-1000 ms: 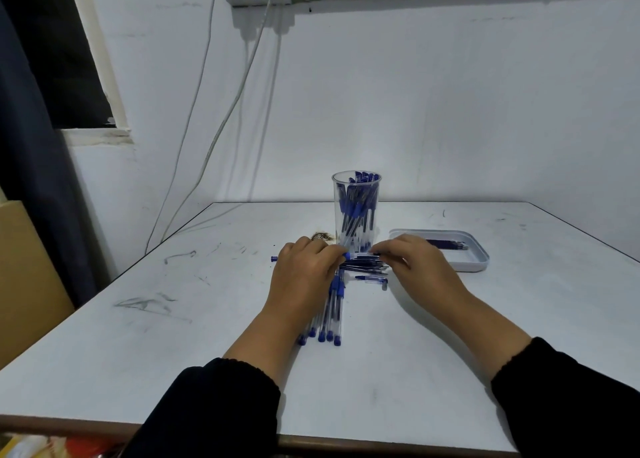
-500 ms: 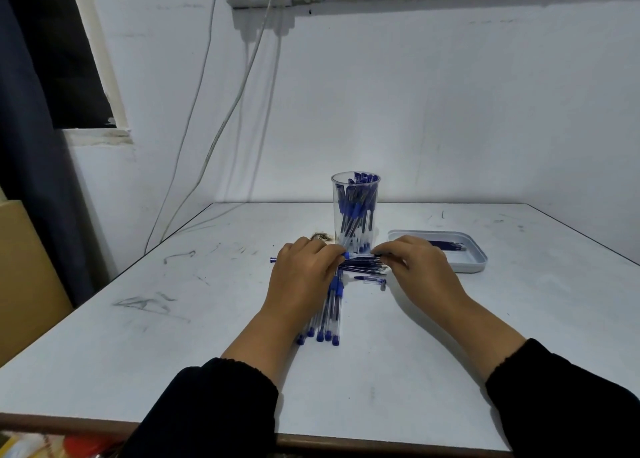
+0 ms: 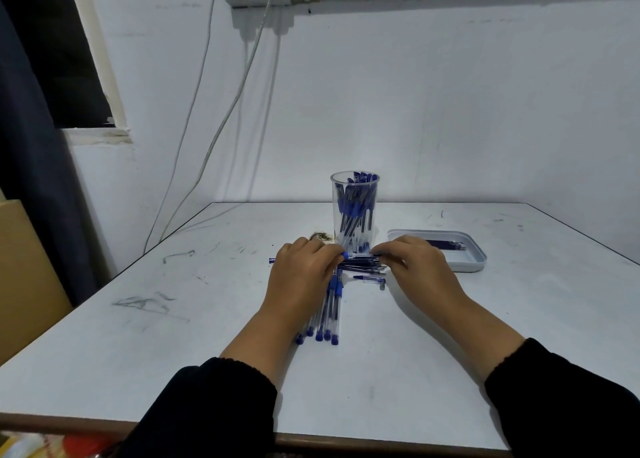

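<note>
Head view shows a white table (image 3: 450, 371) with grey scratch marks. A flat white tray (image 3: 479, 262) lies at 3 o'clock from the clear cup (image 3: 354, 212) and has some dark thin refills inside. The cup stands upright at 12 o'clock from the hands and is full of blue pens. The left hand (image 3: 303, 277) and the right hand (image 3: 415, 267) meet just in front of the cup. Both have curled fingers, and they pinch one pen (image 3: 360, 256) between them, each at one end. This pen lies across, from 9 to 3 o'clock, just above a small pile of refills (image 3: 363, 267). A row of capped pens (image 3: 329, 319) lies on the table at 6 o'clock from the held pen, partly under the left hand. A short pen part (image 3: 369, 278) lies at 5 o'clock from the pile.
</note>
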Demonstrator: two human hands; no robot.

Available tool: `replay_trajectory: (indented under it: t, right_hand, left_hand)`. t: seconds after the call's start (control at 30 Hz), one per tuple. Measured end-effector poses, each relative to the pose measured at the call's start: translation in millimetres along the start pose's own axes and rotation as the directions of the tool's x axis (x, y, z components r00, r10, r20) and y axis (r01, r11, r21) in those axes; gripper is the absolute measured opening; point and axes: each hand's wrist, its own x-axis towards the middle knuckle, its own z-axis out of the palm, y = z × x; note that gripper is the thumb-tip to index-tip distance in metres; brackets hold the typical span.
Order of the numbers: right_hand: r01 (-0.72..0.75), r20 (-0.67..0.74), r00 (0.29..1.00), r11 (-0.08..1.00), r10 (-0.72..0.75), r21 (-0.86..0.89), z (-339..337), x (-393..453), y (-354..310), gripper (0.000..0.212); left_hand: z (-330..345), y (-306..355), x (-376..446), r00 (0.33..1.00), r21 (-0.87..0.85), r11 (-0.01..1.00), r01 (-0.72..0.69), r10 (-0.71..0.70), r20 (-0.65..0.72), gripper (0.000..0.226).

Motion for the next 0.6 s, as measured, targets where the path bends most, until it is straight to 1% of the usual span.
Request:
replay_trajectory:
  t: [0.3, 0.43, 0.53, 0.6]
  right_hand:
    - [0.019, 0.013, 1.0, 1.0, -0.019, -0.002, 1.4, 0.7, -0.8, 0.021]
    - [0.081, 0.02, 0.996, 0.996, -0.081, 0.029, 6.1, -0.2, -1.6, 0.022]
    - [0.126, 0.042, 0.991, 0.989, -0.129, 0.084, 7.8, -2.4, -3.6, 0.03]
    - [0.086, 0.037, 0.995, 0.993, -0.089, 0.081, 5.0, -0.2, -3.3, 0.043]
  left_hand:
    - [0.4, 0.0, 0.3, 1.0, -0.014, 1.0, -0.012, 0.012, -0.005, 0.011]
    - [2.3, 0.7, -0.1, 0.998, -0.049, 0.998, -0.033, 0.036, 0.054, 0.029]
    - [2.7, 2.0, -0.1, 0.996, -0.045, 0.998, -0.042, 0.046, 0.078, 0.03]
    - [1.1, 1.9, 0.4, 0.999, -0.032, 0.999, -0.008, 0.01, 0.052, 0.022]
